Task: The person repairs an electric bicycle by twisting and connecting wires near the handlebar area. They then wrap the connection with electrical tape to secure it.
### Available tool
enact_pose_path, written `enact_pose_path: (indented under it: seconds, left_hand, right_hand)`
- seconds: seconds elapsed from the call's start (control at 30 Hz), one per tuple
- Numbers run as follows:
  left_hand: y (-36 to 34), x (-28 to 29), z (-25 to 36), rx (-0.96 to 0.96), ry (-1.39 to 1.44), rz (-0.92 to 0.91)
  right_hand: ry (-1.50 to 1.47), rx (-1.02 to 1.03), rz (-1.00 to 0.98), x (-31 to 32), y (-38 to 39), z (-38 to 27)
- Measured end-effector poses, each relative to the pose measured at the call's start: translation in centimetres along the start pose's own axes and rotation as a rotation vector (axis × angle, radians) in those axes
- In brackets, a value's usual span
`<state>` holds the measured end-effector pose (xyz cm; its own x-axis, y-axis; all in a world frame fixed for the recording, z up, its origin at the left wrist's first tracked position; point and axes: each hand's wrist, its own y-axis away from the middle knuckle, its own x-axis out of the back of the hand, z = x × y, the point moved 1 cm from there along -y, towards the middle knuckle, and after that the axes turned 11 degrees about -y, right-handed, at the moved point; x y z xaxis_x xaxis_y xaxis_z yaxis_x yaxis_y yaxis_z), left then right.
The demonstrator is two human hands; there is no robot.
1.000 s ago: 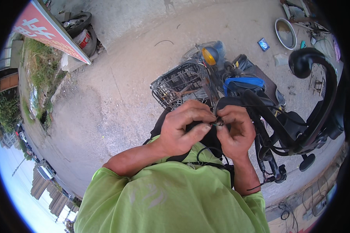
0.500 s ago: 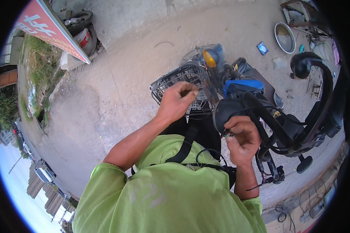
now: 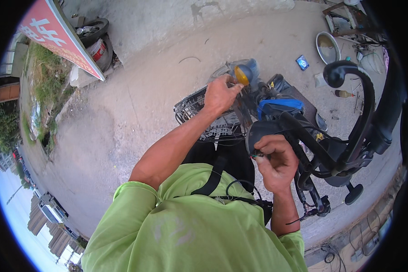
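Note:
My left hand (image 3: 221,95) is above the black wire basket (image 3: 192,105), its thumb and fingers drawn together beside the amber lamp (image 3: 241,75). What is between those fingertips, if anything, is hidden. Closer to my body, my right hand (image 3: 280,165) pinches a small dark part with thin wires (image 3: 257,155), with a touch of green at its end. This pinch sits right at the edge of a round black housing (image 3: 255,136) on the vehicle. A blue cover (image 3: 281,103) lies over the vehicle just beyond.
Black curved tubes (image 3: 356,131) of the vehicle rise at right. On the ground beyond stand a metal basin (image 3: 327,48), a blue box (image 3: 302,62) and a small bottle (image 3: 343,94). A red sign (image 3: 61,38) leans far left, near old tyres (image 3: 105,53).
My left hand has moved away from my body and slightly right, from over the basket to the amber lamp. The right hand keeps its pinch at the black housing.

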<state>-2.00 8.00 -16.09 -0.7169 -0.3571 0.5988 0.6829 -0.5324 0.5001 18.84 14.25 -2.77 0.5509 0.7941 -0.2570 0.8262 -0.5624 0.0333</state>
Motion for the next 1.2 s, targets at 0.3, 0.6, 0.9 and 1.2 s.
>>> enact_pose_path:
  seconds: [0.3,0.6,0.9,1.2]
  left_hand:
    - [4.4,2.6,1.4,-0.203,0.303,-0.280]
    - [10.0,7.6,4.6,-0.418,0.331,-0.199]
    - [11.3,9.3,5.5,-0.240,0.541,-0.468]
    - [11.2,9.1,4.8,-0.230,0.618,-0.471]
  right_hand:
    - [0.080,-0.132,0.079,-1.1,-0.9,-0.4]
    - [0.204,-0.034,0.188,-2.5,-1.9,0.1]
    - [0.329,0.059,0.172,-2.7,-2.4,-0.5]
    - [0.161,-0.047,0.187,-2.9,-1.9,-0.2]
